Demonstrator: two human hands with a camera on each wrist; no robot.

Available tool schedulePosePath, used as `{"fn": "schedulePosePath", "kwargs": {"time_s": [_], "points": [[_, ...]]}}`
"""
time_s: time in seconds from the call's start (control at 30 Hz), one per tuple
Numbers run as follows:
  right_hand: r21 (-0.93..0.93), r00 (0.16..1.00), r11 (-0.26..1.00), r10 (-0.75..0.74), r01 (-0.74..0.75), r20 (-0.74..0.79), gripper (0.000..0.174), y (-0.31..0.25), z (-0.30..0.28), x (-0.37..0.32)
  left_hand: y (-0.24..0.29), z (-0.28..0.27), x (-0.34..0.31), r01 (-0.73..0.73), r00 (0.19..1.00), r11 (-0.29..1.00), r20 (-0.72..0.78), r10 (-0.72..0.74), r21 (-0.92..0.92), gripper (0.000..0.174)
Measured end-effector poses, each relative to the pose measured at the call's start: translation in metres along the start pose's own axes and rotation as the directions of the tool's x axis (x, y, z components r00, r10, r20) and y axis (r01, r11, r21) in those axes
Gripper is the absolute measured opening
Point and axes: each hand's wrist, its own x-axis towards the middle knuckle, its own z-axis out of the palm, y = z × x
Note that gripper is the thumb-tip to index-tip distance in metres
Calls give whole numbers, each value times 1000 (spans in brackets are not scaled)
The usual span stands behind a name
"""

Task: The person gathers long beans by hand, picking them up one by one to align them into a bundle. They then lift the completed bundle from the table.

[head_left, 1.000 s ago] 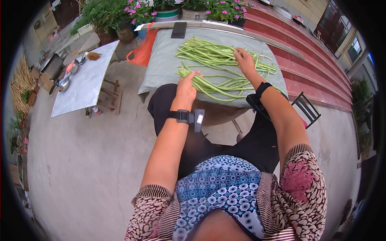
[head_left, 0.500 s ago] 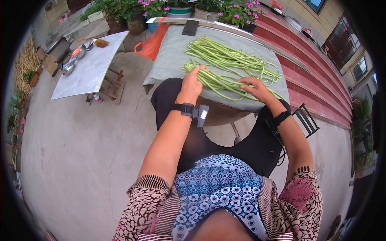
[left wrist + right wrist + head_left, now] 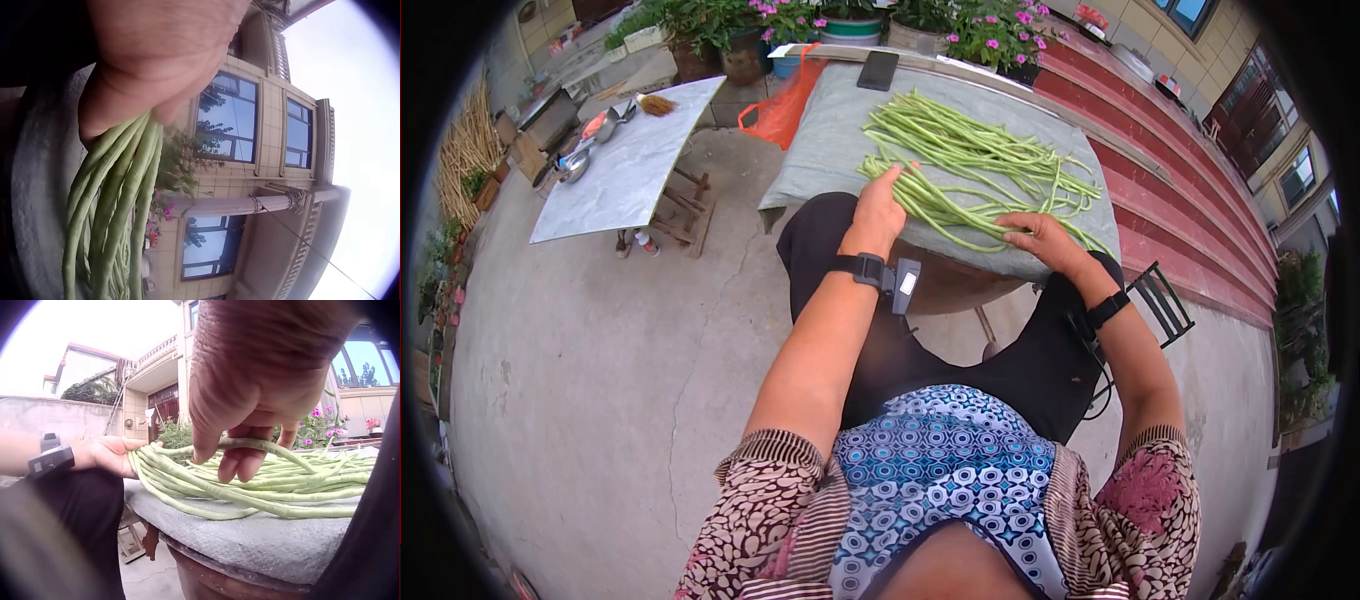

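Observation:
My left hand (image 3: 879, 203) grips a bunch of long green beans (image 3: 935, 203) near one end, at the table's near left side. The left wrist view shows several bean stems (image 3: 119, 181) coming out beneath the curled fingers. Toward the other end of this bunch is my right hand (image 3: 1045, 240), palm down. In the right wrist view its thumb and fingers pinch a single bean (image 3: 256, 445) just above the rest. A larger pile of long beans (image 3: 970, 130) lies loosely behind the bunch on the grey cloth (image 3: 815, 135) covering the table.
A black phone (image 3: 878, 70) lies at the table's back edge, and an orange plastic bag (image 3: 792, 108) hangs at its left. Further left, a white-topped table (image 3: 625, 165) bears a brush (image 3: 657, 105) and metal utensils. Red steps (image 3: 1150, 160) rise at right; potted flowers (image 3: 990, 42) stand behind.
My right hand has come from the back pile toward me, to the near bunch's right part, then slightly right. My left hand keeps its grip on the bunch. The head view has shifted somewhat.

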Motion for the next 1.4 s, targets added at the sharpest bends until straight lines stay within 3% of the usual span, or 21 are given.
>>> {"fn": "schedulePosePath", "kwargs": {"time_s": [0.2,0.3,0.4,0.6,0.7,0.77,0.83,0.87,0.9,0.93,0.97,1.0,1.03,1.1,1.2,1.3,1.4], "points": [[-380,992,924,-91,50,-93,25,-2,-12,-3,-1,9,-10,-113,989,990,101,104,84,29],[-609,970,789,-202,78,-137,21,4,-15,-3,-1,10,-11,-142,984,986,120,131,86,29],[-724,964,688,-216,39,-153,19,9,-19,-1,-1,9,-13,-164,980,982,126,152,97,28],[-741,956,671,-205,-19,-209,19,6,-23,1,-2,5,-7,-173,982,980,96,163,96,25],[-717,969,696,-203,42,-141,22,7,-19,4,-2,1,-4,-157,987,980,63,151,118,24],[-808,891,583,-406,83,-202,24,-2,-11,2,-1,4,-6,-149,988,983,59,144,110,23],[-759,845,641,-464,114,-266,28,-41,3,-2,2,6,-10,-137,987,988,94,130,76,23],[-651,854,747,-419,132,-308,32,-65,12,-5,2,8,-11,-142,987,989,78,138,39,23],[-395,957,916,-171,67,-233,33,-75,26,-8,2,11,-12,-144,988,990,66,143,4,23],[-115,995,991,57,-66,-84,35,-84,37,-12,1,15,-12,-142,988,990,57,143,-28,24],[233,961,946,175,-224,215,47,-89,49,-12,-1,18,-12,-140,988,989,65,144,-55,25],[477,913,810,166,-341,371,70,-97,57,-15,-2,22,-12,-138,987,987,73,145,-84,26],[699,882,558,148,-448,447,87,-93,72,-15,-4,25,-14,-138,986,984,80,148,-117,26],[950,935,-19,174,-311,310,91,-88,87,-1,-8,37,-24,-146,981,983,116,158,-111,27],[880,968,-476,229,15,107,85,-56,73,30,-12,54,-41,-156,961,986,223,165,-56,24],[846,897,-415,417,334,-149,70,-35,62,47,-17,72,-56,-114,938,991,322,131,-72,22],[764,732,-382,661,520,-167,48,12,44,52,-20,87,-67,-89,944,996,319,85,-4,18]]}}
